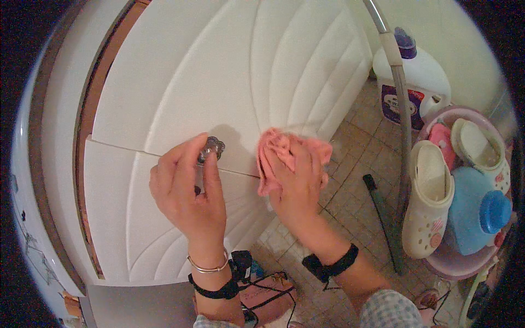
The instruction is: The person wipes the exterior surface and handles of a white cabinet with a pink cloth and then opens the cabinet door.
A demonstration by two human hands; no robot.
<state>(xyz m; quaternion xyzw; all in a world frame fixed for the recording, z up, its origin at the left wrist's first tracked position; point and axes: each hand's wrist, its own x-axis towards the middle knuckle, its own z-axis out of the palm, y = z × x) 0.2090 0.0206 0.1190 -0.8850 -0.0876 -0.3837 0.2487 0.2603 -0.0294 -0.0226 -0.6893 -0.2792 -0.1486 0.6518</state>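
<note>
In front of me stand two white cabinet doors (197, 94) with curved relief lines, parted by a narrow seam. My left hand (184, 192) grips a flower-shaped metal knob (211, 150) between thumb and fingers, on one door close to the seam. A second, dark knob (197, 190) shows partly behind the thumb. My right hand (301, 180) holds a bunched pink cloth (272, 160) against the lower part of the doors, right of the knob. Its fingers are spread over the cloth.
At the right, a pink basin (447, 268) holds white clogs (428, 201) and a blue bottle (471, 209). Behind it stands a white jug (426, 69). A shower hose (402, 102) hangs before these. A dark brush (383, 221) lies on the tiled floor (348, 197).
</note>
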